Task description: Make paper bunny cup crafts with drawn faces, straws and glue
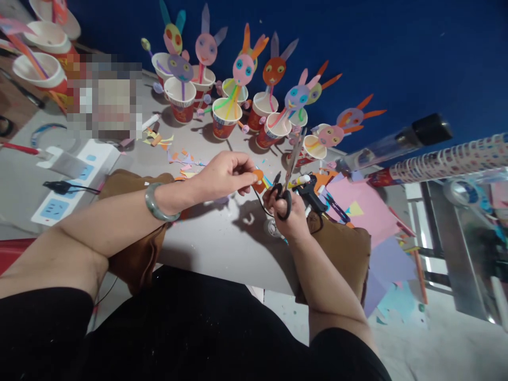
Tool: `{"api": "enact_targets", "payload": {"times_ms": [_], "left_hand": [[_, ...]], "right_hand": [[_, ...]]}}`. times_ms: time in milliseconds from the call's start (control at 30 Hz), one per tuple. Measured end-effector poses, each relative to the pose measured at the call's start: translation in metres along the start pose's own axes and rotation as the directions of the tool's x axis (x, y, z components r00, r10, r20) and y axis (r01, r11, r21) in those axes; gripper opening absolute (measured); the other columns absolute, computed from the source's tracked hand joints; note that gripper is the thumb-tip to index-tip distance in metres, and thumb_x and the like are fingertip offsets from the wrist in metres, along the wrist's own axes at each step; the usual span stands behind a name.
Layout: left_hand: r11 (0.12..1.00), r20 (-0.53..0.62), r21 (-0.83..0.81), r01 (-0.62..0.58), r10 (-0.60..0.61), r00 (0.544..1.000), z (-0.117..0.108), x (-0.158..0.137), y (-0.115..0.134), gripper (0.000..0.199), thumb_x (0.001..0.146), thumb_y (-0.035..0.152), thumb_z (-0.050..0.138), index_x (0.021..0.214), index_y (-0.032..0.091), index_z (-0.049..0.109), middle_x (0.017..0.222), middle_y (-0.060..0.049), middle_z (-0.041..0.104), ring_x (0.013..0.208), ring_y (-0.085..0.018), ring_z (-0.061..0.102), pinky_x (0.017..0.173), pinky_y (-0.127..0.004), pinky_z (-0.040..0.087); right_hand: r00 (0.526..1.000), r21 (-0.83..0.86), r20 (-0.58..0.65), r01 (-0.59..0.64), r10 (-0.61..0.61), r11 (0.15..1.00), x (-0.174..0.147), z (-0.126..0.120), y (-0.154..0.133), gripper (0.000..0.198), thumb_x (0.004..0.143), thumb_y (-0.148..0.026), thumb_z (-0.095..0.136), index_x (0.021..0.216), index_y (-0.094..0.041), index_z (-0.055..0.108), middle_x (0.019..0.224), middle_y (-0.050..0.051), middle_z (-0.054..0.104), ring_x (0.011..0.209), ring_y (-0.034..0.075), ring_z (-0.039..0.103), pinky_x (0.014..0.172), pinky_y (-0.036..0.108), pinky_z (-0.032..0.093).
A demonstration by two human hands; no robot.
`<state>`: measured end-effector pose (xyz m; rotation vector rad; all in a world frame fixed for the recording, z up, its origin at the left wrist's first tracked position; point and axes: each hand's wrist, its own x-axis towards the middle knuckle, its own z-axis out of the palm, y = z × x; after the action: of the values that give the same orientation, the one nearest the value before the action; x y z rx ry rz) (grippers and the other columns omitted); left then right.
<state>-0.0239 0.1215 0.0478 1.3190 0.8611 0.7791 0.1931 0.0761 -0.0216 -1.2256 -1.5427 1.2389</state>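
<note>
Between the thumb and fingers of my left hand is a small orange piece of paper, held above the table. My right hand grips a pair of scissors by its black handles, with the metal blades pointing up and away from me. The paper piece is just left of the scissors' handles; I cannot tell whether they touch. A black glue gun lies just beyond my right hand, beside a yellow marker.
Paper cups with rabbit-faced paper figures line the blue wall. Paper scraps lie before them. A white power strip sits at left. Brown cushions rest under both forearms. Pink paper sheets and stacked cups are at right.
</note>
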Motion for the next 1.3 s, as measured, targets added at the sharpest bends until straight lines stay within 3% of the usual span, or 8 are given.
{"api": "enact_targets", "payload": {"times_ms": [100,167,533,700,800,933,1100,1300], "left_hand": [[0.999,0.054,-0.011,0.045,-0.044,0.998,0.003,-0.001,-0.004,0.019,0.089,0.006,0.064,0.073,0.016,0.060,0.059,0.002,0.066,0.054,-0.007,0.063,0.053,-0.017,0.049],[0.998,0.072,-0.027,0.060,-0.058,0.996,0.003,0.000,-0.006,0.019,0.089,0.007,0.066,0.074,0.016,0.060,0.061,0.001,0.068,0.057,-0.008,0.066,0.056,-0.018,0.051],[0.987,0.095,-0.016,0.159,-0.157,0.983,0.008,0.003,-0.004,0.023,0.090,0.000,0.060,0.072,0.015,0.057,0.062,0.003,0.068,0.057,-0.007,0.067,0.060,-0.019,0.053],[0.971,0.103,0.228,0.075,-0.100,0.990,-0.001,0.006,-0.006,0.011,0.088,0.010,0.064,0.078,0.015,0.065,0.064,0.003,0.066,0.056,-0.008,0.060,0.057,-0.022,0.045],[0.842,0.234,0.537,-0.041,-0.102,0.967,-0.011,0.008,-0.010,0.005,0.081,0.015,0.068,0.078,0.015,0.072,0.064,0.002,0.067,0.057,-0.009,0.055,0.059,-0.024,0.039],[0.596,0.493,0.764,-0.249,-0.290,0.820,-0.014,0.004,-0.017,0.011,0.080,0.018,0.067,0.075,0.018,0.077,0.066,0.000,0.069,0.056,-0.010,0.051,0.058,-0.026,0.033],[0.337,0.515,0.852,-0.400,-0.407,0.754,-0.010,-0.006,-0.019,0.015,0.081,0.017,0.064,0.078,0.018,0.079,0.070,-0.004,0.070,0.055,-0.012,0.045,0.055,-0.028,0.028],[0.305,0.491,0.869,-0.389,-0.442,0.750,-0.011,-0.009,-0.017,0.016,0.075,0.009,0.064,0.074,0.016,0.077,0.068,-0.005,0.068,0.054,-0.014,0.048,0.058,-0.030,0.030]], "right_hand": [[0.976,0.099,-0.213,0.055,-0.033,0.994,-0.001,0.005,-0.001,0.051,0.075,-0.066,0.080,0.067,-0.023,0.052,0.068,-0.002,0.052,0.063,0.013,0.043,0.061,0.030,0.037],[0.965,0.132,-0.260,0.066,-0.030,0.989,-0.001,0.009,-0.005,0.044,0.072,-0.055,0.086,0.067,-0.023,0.056,0.069,-0.003,0.054,0.064,0.013,0.046,0.062,0.029,0.040],[0.940,-0.038,-0.282,0.191,-0.193,0.981,-0.001,0.017,-0.015,0.029,0.071,-0.033,0.085,0.063,-0.023,0.060,0.065,-0.004,0.054,0.067,0.013,0.049,0.066,0.030,0.041],[0.920,-0.035,-0.346,0.183,-0.184,0.982,0.002,0.010,-0.013,0.029,0.068,-0.031,0.087,0.063,-0.022,0.061,0.066,-0.005,0.058,0.066,0.011,0.051,0.065,0.027,0.043],[0.881,-0.046,-0.443,0.160,-0.164,0.986,0.006,0.004,-0.010,0.033,0.066,-0.038,0.088,0.063,-0.022,0.059,0.066,-0.005,0.059,0.063,0.011,0.051,0.064,0.027,0.044],[0.860,-0.040,-0.493,0.133,-0.135,0.990,0.010,0.001,-0.004,0.036,0.065,-0.042,0.089,0.063,-0.022,0.059,0.065,-0.005,0.059,0.062,0.010,0.052,0.061,0.026,0.043],[0.875,-0.029,-0.466,0.136,-0.133,0.990,0.011,0.003,-0.002,0.035,0.065,-0.041,0.089,0.063,-0.022,0.060,0.065,-0.005,0.059,0.062,0.010,0.051,0.062,0.026,0.044],[0.881,-0.028,-0.461,0.106,-0.107,0.994,0.010,0.003,-0.001,0.036,0.065,-0.042,0.089,0.063,-0.022,0.059,0.062,-0.006,0.056,0.059,0.009,0.047,0.057,0.025,0.040]]}}
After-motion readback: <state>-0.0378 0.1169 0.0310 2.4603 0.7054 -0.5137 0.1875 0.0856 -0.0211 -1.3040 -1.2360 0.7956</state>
